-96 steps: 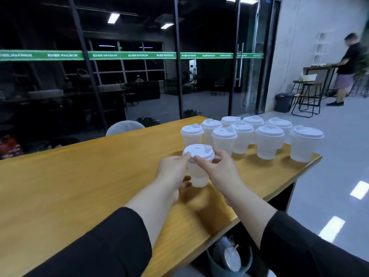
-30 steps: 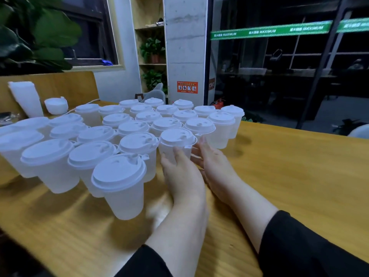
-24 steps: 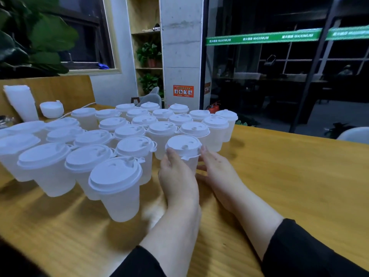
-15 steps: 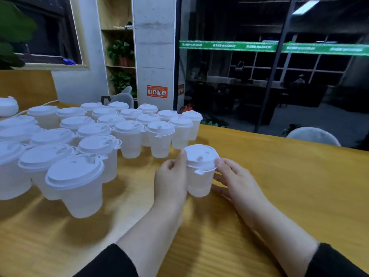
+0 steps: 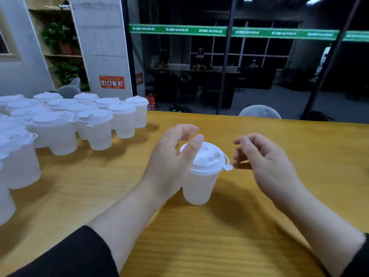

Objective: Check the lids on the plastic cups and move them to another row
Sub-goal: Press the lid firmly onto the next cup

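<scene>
A frosted plastic cup point(image 5: 196, 188) with a white lid point(image 5: 208, 159) stands alone on the wooden table point(image 5: 229, 242), right of the big group. The lid's small tab sticks out to the right. My left hand point(image 5: 169, 164) is against the cup's left side, its thumb lying on the lid's near-left rim and its fingers raised, loosely curled, above the far rim. My right hand point(image 5: 267, 164) hovers just right of the tab with relaxed, curled fingers, holding nothing and apart from the cup.
Several lidded cups point(image 5: 95, 130) stand packed in rows on the left part of the table, reaching the left frame edge. Beyond the table's far edge are a grey chair back point(image 5: 259, 112), a glass wall and a concrete pillar.
The view has swung right, away from the group. The cup taken from the group now stands apart on the table; my right hand has let go and drawn back, and my left fingers have lifted.
</scene>
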The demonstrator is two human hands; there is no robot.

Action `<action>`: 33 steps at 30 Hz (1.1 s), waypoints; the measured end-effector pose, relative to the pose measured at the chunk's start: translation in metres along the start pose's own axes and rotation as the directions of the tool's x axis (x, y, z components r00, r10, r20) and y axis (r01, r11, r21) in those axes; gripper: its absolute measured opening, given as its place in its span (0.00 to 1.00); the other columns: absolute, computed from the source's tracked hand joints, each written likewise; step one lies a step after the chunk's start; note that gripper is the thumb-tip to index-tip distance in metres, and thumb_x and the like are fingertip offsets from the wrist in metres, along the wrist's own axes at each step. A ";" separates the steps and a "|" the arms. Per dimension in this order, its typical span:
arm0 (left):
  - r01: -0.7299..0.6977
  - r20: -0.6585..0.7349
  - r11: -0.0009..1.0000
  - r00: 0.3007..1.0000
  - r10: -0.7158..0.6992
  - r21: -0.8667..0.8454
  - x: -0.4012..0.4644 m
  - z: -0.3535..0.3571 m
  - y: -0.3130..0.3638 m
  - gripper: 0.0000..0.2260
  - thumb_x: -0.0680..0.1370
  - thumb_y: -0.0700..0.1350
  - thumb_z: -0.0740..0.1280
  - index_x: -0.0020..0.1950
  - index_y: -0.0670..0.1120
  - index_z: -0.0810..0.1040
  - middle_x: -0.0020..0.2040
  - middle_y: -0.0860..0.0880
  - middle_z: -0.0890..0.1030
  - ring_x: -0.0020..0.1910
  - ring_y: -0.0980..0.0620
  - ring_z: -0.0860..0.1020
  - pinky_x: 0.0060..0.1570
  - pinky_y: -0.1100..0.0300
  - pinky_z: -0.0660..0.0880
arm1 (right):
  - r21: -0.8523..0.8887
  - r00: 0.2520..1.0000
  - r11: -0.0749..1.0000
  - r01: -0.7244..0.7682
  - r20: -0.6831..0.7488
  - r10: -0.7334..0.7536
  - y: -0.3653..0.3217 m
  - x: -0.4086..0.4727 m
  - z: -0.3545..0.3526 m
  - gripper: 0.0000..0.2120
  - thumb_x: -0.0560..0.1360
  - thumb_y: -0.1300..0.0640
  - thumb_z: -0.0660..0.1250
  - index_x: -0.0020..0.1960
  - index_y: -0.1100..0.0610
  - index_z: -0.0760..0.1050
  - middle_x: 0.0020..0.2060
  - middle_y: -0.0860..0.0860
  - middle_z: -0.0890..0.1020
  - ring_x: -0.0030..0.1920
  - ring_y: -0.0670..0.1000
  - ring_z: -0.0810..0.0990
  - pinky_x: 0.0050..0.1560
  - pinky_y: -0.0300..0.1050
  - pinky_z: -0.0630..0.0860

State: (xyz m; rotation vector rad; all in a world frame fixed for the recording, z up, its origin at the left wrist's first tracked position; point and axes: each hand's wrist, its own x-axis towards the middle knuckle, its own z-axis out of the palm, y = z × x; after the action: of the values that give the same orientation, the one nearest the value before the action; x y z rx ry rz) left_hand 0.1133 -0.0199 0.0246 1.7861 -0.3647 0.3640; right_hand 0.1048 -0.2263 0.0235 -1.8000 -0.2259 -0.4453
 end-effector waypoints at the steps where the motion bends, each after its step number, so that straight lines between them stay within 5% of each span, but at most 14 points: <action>1: -0.030 0.030 1.000 0.999 0.030 0.008 0.001 0.000 -0.003 0.16 0.75 0.64 0.63 0.58 0.60 0.80 0.56 0.60 0.81 0.59 0.60 0.78 0.55 0.62 0.74 | -0.059 0.993 0.992 0.109 0.051 -0.106 0.000 -0.002 -0.010 0.08 0.83 0.51 0.64 0.51 0.54 0.80 0.37 0.51 0.82 0.40 0.50 0.83 0.50 0.49 0.82; 4: -0.036 0.161 0.999 0.986 0.034 0.008 -0.001 -0.004 -0.011 0.18 0.74 0.66 0.61 0.59 0.62 0.81 0.59 0.60 0.81 0.58 0.54 0.79 0.53 0.55 0.76 | -0.132 0.919 0.938 0.320 0.286 -0.273 0.002 -0.008 -0.026 0.06 0.76 0.47 0.70 0.53 0.44 0.80 0.40 0.47 0.82 0.44 0.48 0.82 0.49 0.36 0.76; 8: -0.029 0.194 1.000 0.981 0.029 -0.005 -0.003 -0.008 -0.012 0.17 0.74 0.67 0.62 0.58 0.64 0.81 0.60 0.59 0.82 0.57 0.49 0.80 0.58 0.48 0.76 | -0.185 0.829 0.846 0.500 0.384 -0.406 0.007 -0.008 -0.022 0.07 0.76 0.49 0.70 0.53 0.47 0.81 0.42 0.45 0.82 0.46 0.49 0.82 0.50 0.34 0.75; 13: -0.014 0.245 1.000 0.970 0.015 -0.005 -0.001 -0.010 -0.013 0.20 0.72 0.66 0.65 0.62 0.61 0.79 0.56 0.56 0.84 0.53 0.54 0.82 0.48 0.61 0.79 | -0.223 0.838 0.829 0.512 0.341 -0.426 0.003 -0.009 -0.018 0.03 0.78 0.50 0.70 0.50 0.47 0.81 0.43 0.44 0.83 0.47 0.48 0.82 0.50 0.32 0.74; 19: -0.030 0.268 0.999 0.963 0.021 0.032 -0.004 -0.011 -0.009 0.26 0.66 0.69 0.68 0.62 0.62 0.81 0.60 0.64 0.82 0.58 0.59 0.81 0.48 0.68 0.77 | -0.142 0.932 0.921 0.362 0.081 -0.354 -0.018 -0.021 -0.010 0.03 0.75 0.51 0.72 0.42 0.45 0.81 0.40 0.40 0.85 0.41 0.41 0.81 0.44 0.29 0.73; 28: -0.080 0.292 0.994 0.955 0.057 0.068 -0.005 -0.012 -0.003 0.27 0.64 0.69 0.69 0.60 0.62 0.80 0.59 0.67 0.81 0.59 0.64 0.79 0.50 0.75 0.72 | -0.362 0.878 0.802 0.475 0.253 -0.406 -0.023 -0.023 -0.014 0.06 0.79 0.53 0.68 0.49 0.46 0.84 0.43 0.42 0.82 0.49 0.42 0.80 0.47 0.28 0.71; 33: -0.076 0.302 0.993 0.952 0.045 0.091 -0.004 -0.014 -0.004 0.28 0.63 0.70 0.70 0.60 0.62 0.81 0.61 0.66 0.81 0.62 0.61 0.78 0.57 0.61 0.73 | -0.449 0.844 0.717 0.533 0.334 -0.418 -0.024 -0.021 -0.023 0.09 0.80 0.50 0.67 0.56 0.48 0.85 0.48 0.40 0.82 0.52 0.48 0.82 0.49 0.39 0.75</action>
State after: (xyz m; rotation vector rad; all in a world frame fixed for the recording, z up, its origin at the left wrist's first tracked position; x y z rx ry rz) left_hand 0.1104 -0.0050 0.0223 1.9370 -0.6258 0.1550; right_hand 0.0725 -0.2406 0.0409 -2.3396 -0.8052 -0.7400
